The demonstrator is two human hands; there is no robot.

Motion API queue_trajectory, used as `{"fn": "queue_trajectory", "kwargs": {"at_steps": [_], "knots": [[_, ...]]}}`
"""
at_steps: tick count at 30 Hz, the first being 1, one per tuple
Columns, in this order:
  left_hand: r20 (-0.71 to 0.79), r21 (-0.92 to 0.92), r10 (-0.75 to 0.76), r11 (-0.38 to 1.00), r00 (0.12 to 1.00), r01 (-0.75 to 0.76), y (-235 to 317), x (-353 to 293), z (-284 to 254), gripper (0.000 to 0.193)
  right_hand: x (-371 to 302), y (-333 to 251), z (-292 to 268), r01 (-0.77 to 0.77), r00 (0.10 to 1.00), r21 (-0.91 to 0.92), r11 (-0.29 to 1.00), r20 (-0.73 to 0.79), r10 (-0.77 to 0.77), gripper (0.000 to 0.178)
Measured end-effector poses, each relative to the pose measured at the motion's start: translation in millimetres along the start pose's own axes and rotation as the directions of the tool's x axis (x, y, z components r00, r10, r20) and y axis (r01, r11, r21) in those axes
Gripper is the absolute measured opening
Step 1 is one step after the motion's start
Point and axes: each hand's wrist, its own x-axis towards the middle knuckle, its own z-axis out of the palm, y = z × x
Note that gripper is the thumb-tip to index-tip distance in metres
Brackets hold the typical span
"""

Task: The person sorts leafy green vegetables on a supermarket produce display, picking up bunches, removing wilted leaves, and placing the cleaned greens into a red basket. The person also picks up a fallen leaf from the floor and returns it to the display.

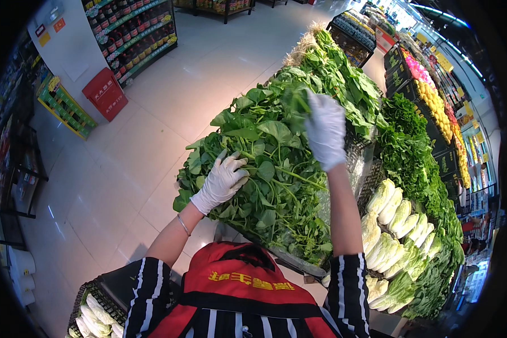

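Note:
My left hand (222,180), in a white glove, lies on a wide heap of leafy greens (276,132) with its fingers apart among the leaves and long stems. Farther off and to the right, my right hand (325,127), also gloved, is closed around a bunch of leafy greens (296,107) above the heap. Motion blurs that bunch and part of the hand. Finer-leaved greens (298,231) cover the near end of the same stand, just in front of my red apron (248,276).
Napa cabbages (397,219) lie in rows at the right, beside dark green leaves (403,127). More pale cabbages (96,318) sit in a crate at lower left. A red box (105,94) and bottle shelves (132,36) stand across the tiled floor (112,174).

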Motion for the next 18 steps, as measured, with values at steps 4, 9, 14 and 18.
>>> {"fn": "queue_trajectory", "kwargs": {"at_steps": [4, 9, 14, 18], "knots": [[-0.019, 0.032, 0.019, 0.999, 1.000, -0.018, -1, -3, -1, 0.018, -32, -12, 94, -0.052, 0.853, -0.076, 0.996, 0.515, 0.084, 0.074], [-0.016, 0.020, 0.041, 0.999, 0.999, -0.041, -2, -10, 2, 0.021, -26, 19, 84, -0.074, 0.823, 0.100, 0.992, 0.568, 0.004, 0.083], [-0.010, 0.023, 0.016, 1.000, 1.000, -0.016, 0, -11, 3, 0.022, -18, -7, 17, 0.048, 0.969, 0.220, 0.974, 0.228, -0.099, 0.055], [-0.007, 0.035, 0.038, 0.999, 0.999, -0.038, 4, -6, -5, 0.023, -40, -60, 25, 0.239, 0.877, 0.262, 0.935, 0.355, -0.324, 0.020]]}}
